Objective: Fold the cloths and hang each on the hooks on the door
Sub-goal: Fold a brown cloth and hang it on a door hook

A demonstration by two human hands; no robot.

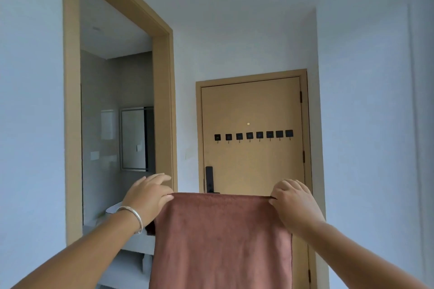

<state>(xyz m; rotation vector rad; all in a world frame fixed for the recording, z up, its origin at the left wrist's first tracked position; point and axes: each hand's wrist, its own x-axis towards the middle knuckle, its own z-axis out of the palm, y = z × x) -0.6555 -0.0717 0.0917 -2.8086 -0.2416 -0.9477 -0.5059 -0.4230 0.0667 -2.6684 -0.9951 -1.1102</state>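
A person holds a reddish-brown cloth [222, 239] stretched at chest height, the left hand [148, 197] pinching its top left corner, the right hand [294, 202] pinching the top right. Well beyond it, a row of black hooks [253, 135] lines the tan door [253, 105].

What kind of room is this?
Probably a home entry hallway: a tan door with a lock handle and row of hooks, beside a bathroom doorway showing a mirror.
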